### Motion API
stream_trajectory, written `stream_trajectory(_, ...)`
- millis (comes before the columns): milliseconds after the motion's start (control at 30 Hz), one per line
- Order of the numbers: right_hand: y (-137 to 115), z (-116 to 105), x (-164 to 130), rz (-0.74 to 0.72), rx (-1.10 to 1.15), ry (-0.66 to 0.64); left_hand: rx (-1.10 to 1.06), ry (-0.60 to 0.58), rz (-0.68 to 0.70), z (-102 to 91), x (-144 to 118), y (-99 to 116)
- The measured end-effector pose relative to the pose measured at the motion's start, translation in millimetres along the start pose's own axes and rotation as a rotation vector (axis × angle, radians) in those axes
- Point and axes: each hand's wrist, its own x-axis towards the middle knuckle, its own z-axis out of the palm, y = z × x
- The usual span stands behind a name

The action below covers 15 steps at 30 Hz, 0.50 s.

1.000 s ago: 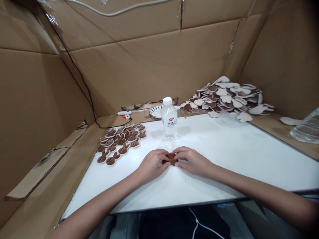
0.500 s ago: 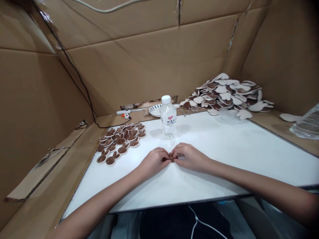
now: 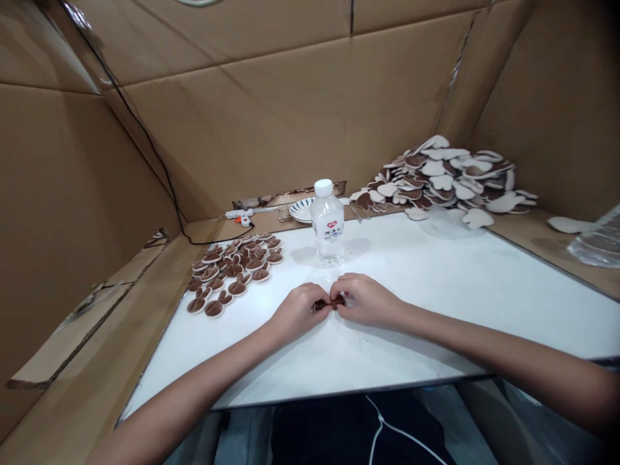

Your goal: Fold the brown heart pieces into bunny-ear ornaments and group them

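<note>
Brown felt piece (image 3: 328,303) sits pinched between my left hand (image 3: 294,311) and right hand (image 3: 364,299), low over the white board (image 3: 436,290), just in front of the water bottle (image 3: 328,223). Finished pieces (image 3: 232,271) lie to my left.

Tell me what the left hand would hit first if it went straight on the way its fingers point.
The left hand points right and slightly away, pinching a small brown piece. Just past that piece it would meet the right hand, whose fingertips hold the same piece. The bottle stands farther back, probably off that line.
</note>
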Motion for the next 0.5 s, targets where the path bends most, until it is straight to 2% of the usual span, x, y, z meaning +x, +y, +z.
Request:
stream_trajectory(200,6.8,-2.2,-4.1,-0.003,0.155,-0.012,-0.033,-0.010,-0.012,-1.1,0.1,0.2)
stream_trajectory(367,4.4,-5.3,-3.9,-0.027,0.170,-0.015,-0.048,0.007,-0.006,-0.9,-0.4,0.8)
stream_trajectory(467,-4.3,-18.8,-8.8,-0.105,0.224,-0.013,-0.042,-0.004,-0.001,-1.0,-0.4,0.5)
stream_trajectory(500,-7.9,-25.0,-12.2,-0.162,0.268,-0.053,-0.040,-0.005,0.000,-1.0,-0.3,0.3)
